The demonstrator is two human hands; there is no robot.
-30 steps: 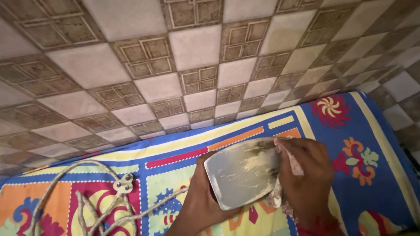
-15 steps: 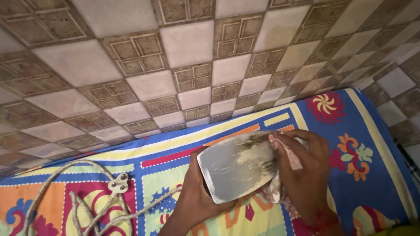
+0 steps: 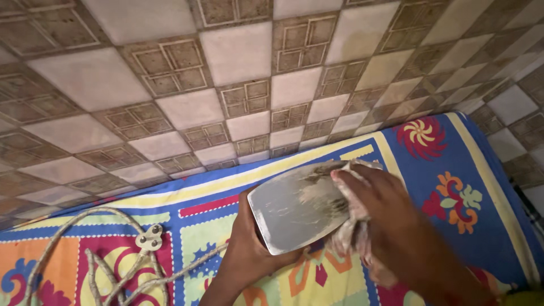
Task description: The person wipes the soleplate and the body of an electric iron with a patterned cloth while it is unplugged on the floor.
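Observation:
My left hand (image 3: pixel 245 254) grips an electric iron from beneath, its shiny metal soleplate (image 3: pixel 286 209) turned up toward me. The soleplate carries dark smudges near its pointed end. My right hand (image 3: pixel 391 224) presses a crumpled pale cloth (image 3: pixel 352 226) against the right side of the soleplate. The iron's body and handle are hidden behind the plate and my left hand. A grey braided cord (image 3: pixel 102 266) with a plug (image 3: pixel 149 238) trails from the iron to the left.
A colourful patterned bedsheet (image 3: pixel 453 187) in blue, yellow, red and orange covers the surface under my hands. Beyond its far edge lies a tiled floor (image 3: pixel 238 73) of cream and brown patterned squares.
My right hand has slid the cloth along the soleplate toward its pointed end. The view has shifted slightly; the iron stays held in my left hand.

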